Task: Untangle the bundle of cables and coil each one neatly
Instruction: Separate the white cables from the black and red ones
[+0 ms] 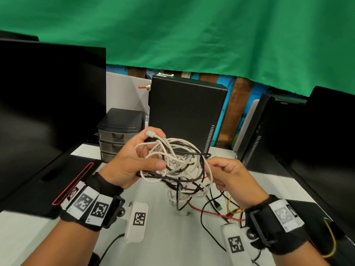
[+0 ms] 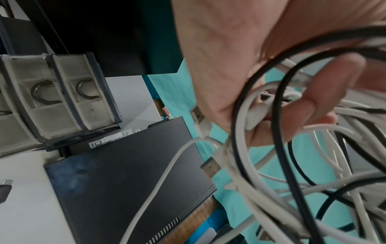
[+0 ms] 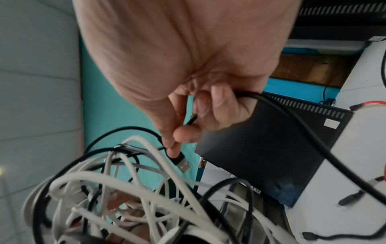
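**Both hands in the tangle, above the white desk**

The left hand (image 1: 132,160) had its fingers curled round one side of the cable bundle (image 1: 176,166), thumb across the front, with a white USB plug (image 1: 151,133) poking up past the fingertips. The right hand (image 1: 228,175) gripped the bundle's other side; from its wrist camera, thumb and forefinger pinched a black cable just behind its black USB plug (image 3: 181,161), and the cable ran on through the curled fingers and away.

The bundle itself, white cables and black ones looped through each other, was held up in the air between the two hands, clear of the white desk (image 1: 163,237). Strands hung from its underside down to the desk, where a red wire (image 1: 211,213), a yellow wire (image 1: 230,205) and more black cable lay loose just below the right hand.

Straight behind the bundle stood a black computer case (image 1: 184,112), upright. Left of the bundle and a little behind it sat a small grey drawer unit (image 1: 119,135) with translucent drawers. Dark monitors (image 1: 48,104) flanked the bundle on either side, and a green cloth (image 1: 192,31) hung across the back, above the case.
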### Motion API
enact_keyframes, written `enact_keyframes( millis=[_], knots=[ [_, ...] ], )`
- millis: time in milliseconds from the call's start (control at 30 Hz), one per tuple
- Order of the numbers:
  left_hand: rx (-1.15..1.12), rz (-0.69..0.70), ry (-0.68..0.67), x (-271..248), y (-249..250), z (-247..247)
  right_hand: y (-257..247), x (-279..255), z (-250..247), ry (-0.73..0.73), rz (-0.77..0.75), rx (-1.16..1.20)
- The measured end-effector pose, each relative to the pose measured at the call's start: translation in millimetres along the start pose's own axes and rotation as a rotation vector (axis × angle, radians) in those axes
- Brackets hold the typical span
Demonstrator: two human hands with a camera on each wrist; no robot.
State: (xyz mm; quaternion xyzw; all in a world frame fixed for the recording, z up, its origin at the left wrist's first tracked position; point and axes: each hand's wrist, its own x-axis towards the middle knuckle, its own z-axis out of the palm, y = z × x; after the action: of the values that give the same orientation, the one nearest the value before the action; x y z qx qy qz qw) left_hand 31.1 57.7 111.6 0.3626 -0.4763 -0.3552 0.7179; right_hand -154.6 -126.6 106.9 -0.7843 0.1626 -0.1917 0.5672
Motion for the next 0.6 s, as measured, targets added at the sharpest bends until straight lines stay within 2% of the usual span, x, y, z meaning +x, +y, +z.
enact_keyframes(
  millis=[300, 367, 433, 533, 600],
  knots=[
    [0.135, -0.032, -0.011, 2, 1, 6, -8, 1, -12, 0.046, -0.055, -0.147],
    [0.172, -0.035, 0.013, 2, -1, 8, -9, 3, -15, 0.105, -0.047, -0.145],
    [0.213, -0.033, 0.045, 2, -1, 9, -13, 4, -13, 0.243, -0.084, -0.148],
    [0.252, -0.016, 0.101, 3, -1, 12, -36, -14, 2, 0.532, -0.349, -0.229],
    [0.244, 0.004, 0.129, 4, -2, 14, -55, -34, 24, 0.505, -0.585, -0.340]
  ],
)
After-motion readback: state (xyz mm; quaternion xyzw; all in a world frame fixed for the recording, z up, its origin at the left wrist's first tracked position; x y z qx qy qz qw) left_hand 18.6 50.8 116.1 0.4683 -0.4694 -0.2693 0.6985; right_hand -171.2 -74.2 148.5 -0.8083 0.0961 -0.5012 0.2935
